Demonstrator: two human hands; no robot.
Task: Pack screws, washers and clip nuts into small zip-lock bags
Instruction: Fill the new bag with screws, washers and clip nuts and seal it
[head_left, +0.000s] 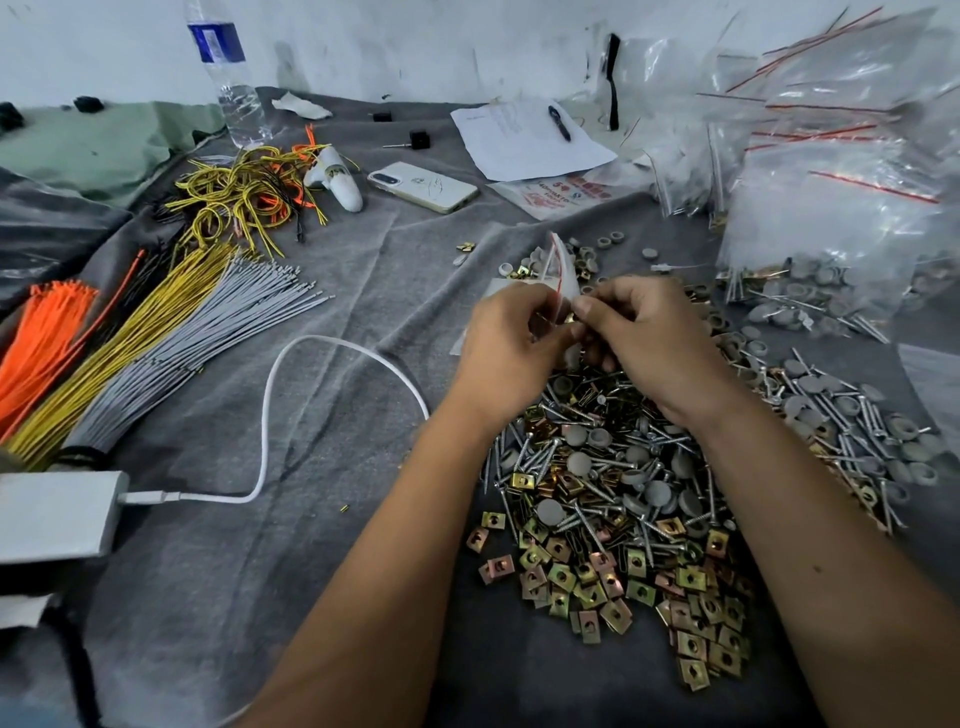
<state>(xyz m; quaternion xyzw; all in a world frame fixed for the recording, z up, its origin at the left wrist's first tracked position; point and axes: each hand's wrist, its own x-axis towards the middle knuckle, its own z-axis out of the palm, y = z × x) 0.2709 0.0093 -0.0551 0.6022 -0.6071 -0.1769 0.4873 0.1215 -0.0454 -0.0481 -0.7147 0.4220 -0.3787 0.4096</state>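
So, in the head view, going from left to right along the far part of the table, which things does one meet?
Water bottle → white handheld device → phone → sheet of paper with pen → stack of zip-lock bags.

I can make out very little legible text from my station. The water bottle (224, 67) at the back carries a blue label, but its wording is too small to read. The white packet with red print (558, 195) beside the phone shows red characters; I can only tentatively pick out a "5", the rest is blurred. The sheet of paper (524, 137) under the pen bears faint handwriting I cannot read. The phone (422, 186) shows a line drawing on its case, no words.
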